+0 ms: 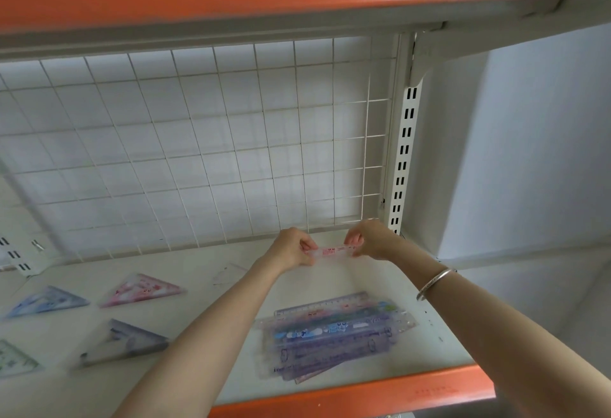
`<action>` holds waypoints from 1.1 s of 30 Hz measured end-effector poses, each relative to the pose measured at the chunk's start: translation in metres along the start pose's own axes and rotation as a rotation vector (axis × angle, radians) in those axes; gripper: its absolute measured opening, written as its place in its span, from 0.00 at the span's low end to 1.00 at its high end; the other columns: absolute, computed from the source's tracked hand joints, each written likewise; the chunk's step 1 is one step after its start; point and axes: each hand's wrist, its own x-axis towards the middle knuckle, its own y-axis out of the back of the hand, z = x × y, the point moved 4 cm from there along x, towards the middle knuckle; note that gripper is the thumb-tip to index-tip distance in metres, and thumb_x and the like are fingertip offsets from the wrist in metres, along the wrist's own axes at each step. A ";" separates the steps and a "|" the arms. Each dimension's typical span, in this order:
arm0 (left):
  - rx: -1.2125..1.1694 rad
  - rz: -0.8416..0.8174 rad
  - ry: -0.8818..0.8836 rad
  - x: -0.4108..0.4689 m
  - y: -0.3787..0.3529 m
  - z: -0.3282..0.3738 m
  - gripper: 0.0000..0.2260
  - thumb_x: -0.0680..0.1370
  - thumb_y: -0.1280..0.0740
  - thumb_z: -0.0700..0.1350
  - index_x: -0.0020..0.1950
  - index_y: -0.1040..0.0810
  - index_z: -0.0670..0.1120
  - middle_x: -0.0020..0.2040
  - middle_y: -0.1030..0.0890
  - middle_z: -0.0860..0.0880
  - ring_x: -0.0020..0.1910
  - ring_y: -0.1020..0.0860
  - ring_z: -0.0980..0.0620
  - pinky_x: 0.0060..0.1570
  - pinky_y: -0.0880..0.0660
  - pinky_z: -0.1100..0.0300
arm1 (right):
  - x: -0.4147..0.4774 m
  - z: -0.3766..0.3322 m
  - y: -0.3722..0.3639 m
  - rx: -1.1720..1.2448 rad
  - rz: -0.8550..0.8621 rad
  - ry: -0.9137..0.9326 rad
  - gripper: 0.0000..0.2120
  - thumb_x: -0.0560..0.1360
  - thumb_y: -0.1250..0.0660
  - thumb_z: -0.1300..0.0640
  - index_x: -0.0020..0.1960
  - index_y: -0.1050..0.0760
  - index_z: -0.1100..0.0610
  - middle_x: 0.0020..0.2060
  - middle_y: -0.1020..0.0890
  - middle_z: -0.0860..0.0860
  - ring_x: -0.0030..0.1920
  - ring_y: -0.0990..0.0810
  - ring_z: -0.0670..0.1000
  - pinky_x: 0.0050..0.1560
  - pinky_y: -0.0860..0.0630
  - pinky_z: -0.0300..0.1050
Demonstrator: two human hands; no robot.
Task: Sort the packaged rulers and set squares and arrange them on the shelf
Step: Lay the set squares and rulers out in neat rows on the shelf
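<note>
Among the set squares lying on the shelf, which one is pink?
The pink set square in the back row, right of the blue set square; the purple set square and green set square lie nearer.

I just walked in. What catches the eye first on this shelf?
The left hand and right hand pinch a pink ruler by its ends at the back of the shelf. Nearer the front lies a pile of rulers, with set squares spread out to its left.
</note>
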 end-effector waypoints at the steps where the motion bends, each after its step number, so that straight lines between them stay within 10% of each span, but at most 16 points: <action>1: -0.014 -0.007 0.012 0.004 0.000 -0.001 0.16 0.68 0.24 0.35 0.54 0.18 0.39 0.45 0.21 0.48 0.38 0.27 0.58 0.32 0.34 0.78 | 0.003 0.001 0.000 0.000 -0.009 -0.013 0.14 0.70 0.26 0.62 0.55 0.20 0.58 0.53 0.18 0.54 0.53 0.21 0.51 0.55 0.25 0.40; 24: 0.165 -0.030 -0.036 -0.001 0.025 -0.005 0.24 0.68 0.23 0.52 0.63 0.23 0.51 0.62 0.23 0.52 0.63 0.26 0.55 0.66 0.33 0.53 | 0.004 -0.004 0.003 0.065 0.005 0.017 0.18 0.69 0.25 0.59 0.59 0.23 0.55 0.53 0.22 0.51 0.52 0.25 0.48 0.53 0.29 0.38; 33: 0.129 -0.238 -0.127 -0.060 0.018 0.008 0.11 0.65 0.23 0.56 0.44 0.19 0.58 0.49 0.20 0.59 0.54 0.25 0.58 0.58 0.29 0.58 | -0.041 -0.049 -0.016 0.137 -0.075 0.176 0.11 0.70 0.27 0.55 0.52 0.19 0.55 0.48 0.17 0.50 0.46 0.23 0.45 0.43 0.32 0.26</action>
